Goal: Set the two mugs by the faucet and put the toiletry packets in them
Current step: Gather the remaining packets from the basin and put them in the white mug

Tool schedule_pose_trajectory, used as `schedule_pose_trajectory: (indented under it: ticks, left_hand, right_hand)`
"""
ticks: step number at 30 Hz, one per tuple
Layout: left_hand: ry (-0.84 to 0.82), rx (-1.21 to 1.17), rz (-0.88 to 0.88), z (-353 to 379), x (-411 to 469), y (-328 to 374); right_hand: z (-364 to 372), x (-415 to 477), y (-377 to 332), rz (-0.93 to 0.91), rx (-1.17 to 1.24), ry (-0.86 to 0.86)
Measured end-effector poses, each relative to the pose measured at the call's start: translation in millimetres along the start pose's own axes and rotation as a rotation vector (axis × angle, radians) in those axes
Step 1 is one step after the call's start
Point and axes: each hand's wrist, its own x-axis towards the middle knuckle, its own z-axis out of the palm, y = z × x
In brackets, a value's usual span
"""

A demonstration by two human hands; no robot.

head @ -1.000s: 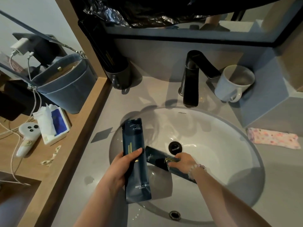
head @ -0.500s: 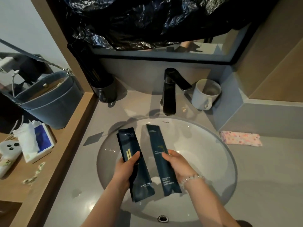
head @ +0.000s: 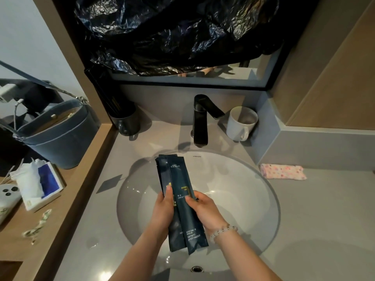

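- Two long dark navy foil toiletry packets (head: 180,201) w/ gold print are held upright over the round white sink basin (head: 243,191), overlapped, the front one partly covering the rear one.
- Left hand (head: 163,211) grips the rear packet: thumb pressed on the front face, other fingers behind & hidden.
- Right hand (head: 205,211) pinches the front packet's right edge, thumb on top, fingers curled behind; a pale bead bracelet (head: 222,232) sits on that wrist.
- White ceramic mug (head: 241,122) stands just right of the matte black faucet (head: 200,118), handle toward the camera; inside looks empty, but dim.
- Dark grey mug (head: 126,123) stands left of the faucet, near the wood-edged corner, holding tall dark packets (head: 115,102); how many, can't tell.
- Blue-grey bucket bag (head: 58,132) sits on the wooden side ledge (head: 81,191); contents unclear.
- A tissue box w/ blue panel (head: 40,185) sits by it, white tissue sticking out.
- Pink floral folded cloth (head: 283,172) lies on the grey counter (head: 324,209) right of the basin.
- Crinkled black plastic sheet (head: 172,33) covers most of the mirror, only a bottom strip shows.
- A white device at the left edge is cut off.
- Vs. 0.5 s ago: packets were side by side & apart, one per hand; now brought together & stacked. Mugs unmoved.
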Motion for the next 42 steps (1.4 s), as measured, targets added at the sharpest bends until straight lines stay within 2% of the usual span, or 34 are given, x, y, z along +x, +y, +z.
schedule_pose_trajectory:
  ticks: [7, 11, 13, 16, 18, 22, 28, 31, 36, 42]
  left_hand:
    - [-0.057, 0.175, 0.183, 14, -19, -1]
    - [-0.124, 0.206, 0.256, 24, -27, -5]
    - [-0.159, 0.282, 0.35, 32, -33, -3]
    - [-0.203, 0.515, 0.525, 48, -41, 3]
    - [-0.272, 0.539, 0.592, 62, -47, 7]
    - [-0.464, 0.506, 0.619, 99, -63, 17]
    - [-0.6, 0.587, 0.754, 154, -86, 31]
    - [-0.652, 0.647, 0.74, 169, -94, 18]
    - [-0.729, 0.725, 0.727, 175, -98, -1]
    - [-0.716, 0.757, 0.76, 176, -95, 1]
  right_hand:
    - [-10, -17, -3, 0.072, 0.1, -0.141]
    - [-27, -30, -11, -0.015, 0.065, -0.131]
    - [-38, -41, -20, -0.062, 0.021, -0.112]
    - [-59, -57, -26, -0.137, -0.071, -0.045]
    - [-74, -67, -28, -0.171, -0.065, 0.016]
    - [-101, -90, -38, -0.255, -0.115, 0.163]
    - [-143, -117, -45, -0.391, -0.16, 0.375]
    - [-157, -127, -32, -0.38, -0.176, 0.468]
    - [-161, -134, -6, -0.333, -0.182, 0.522]
    - [-162, -133, -9, -0.327, -0.177, 0.519]
